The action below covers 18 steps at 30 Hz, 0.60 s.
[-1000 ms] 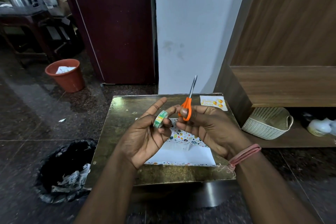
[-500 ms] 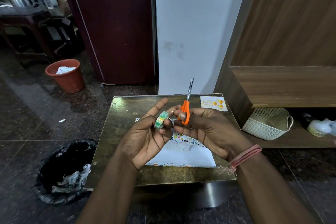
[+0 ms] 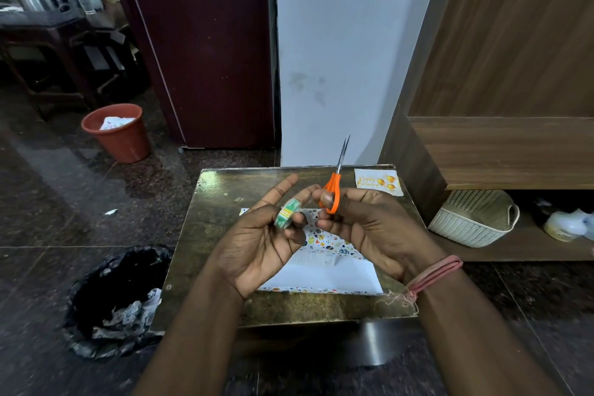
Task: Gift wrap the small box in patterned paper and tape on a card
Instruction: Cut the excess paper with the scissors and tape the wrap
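Still early: left hand [image 3: 257, 244] grips small green tape roll [image 3: 287, 213], right hand [image 3: 366, 225] orange-handled scissors [image 3: 334, 185], mid-frame above half-folded patterned paper w/ box [image 3: 324, 243]; birthday card [image 3: 379, 182] untaped upper right.

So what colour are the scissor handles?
Orange, seen clearly in the head view: scissors held in the right hand.

paper [image 3: 324, 276] on table [image 3: 225, 202]; card [image 3: 378, 182] at far right corner; bin [image 3: 115, 132] far left

Single head-worn wide-angle view, looking forward and down, close above the hands [image 3: 321, 228] and small table [image 3: 212, 222]
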{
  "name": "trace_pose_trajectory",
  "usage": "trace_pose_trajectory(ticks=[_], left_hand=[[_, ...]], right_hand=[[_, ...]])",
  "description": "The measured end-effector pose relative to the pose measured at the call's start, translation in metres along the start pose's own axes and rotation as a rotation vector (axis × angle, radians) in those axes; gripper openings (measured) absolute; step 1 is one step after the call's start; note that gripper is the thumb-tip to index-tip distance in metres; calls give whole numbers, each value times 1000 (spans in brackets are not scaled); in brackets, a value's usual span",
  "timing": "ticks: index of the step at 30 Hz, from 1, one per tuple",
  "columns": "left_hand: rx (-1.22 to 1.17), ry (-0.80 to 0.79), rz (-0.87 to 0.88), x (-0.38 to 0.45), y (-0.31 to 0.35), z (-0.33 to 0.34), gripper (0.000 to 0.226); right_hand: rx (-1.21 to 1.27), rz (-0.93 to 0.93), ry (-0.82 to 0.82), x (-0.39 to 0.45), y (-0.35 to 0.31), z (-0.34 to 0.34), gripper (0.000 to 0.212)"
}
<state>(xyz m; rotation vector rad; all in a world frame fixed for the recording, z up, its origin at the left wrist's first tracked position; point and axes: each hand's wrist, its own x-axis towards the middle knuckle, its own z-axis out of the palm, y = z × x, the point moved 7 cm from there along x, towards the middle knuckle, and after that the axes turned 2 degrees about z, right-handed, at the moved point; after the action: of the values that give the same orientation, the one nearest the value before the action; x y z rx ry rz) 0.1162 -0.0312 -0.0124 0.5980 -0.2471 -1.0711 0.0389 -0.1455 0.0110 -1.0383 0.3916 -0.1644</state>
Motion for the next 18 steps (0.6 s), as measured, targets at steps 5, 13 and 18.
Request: trace_pose_trajectory(ticks=[5,13,18], left_hand=[[-34,14,-4,-2,2,1,63],[-48,137,12,-4,4,1,56],[-49,153,16,-3,4,1,56]], right_hand=[[-11,-59,-3,0,-7,-2,44],[-64,-84,35,5,-4,-6,20],[-78,-82,33,3,-8,-5,30]])
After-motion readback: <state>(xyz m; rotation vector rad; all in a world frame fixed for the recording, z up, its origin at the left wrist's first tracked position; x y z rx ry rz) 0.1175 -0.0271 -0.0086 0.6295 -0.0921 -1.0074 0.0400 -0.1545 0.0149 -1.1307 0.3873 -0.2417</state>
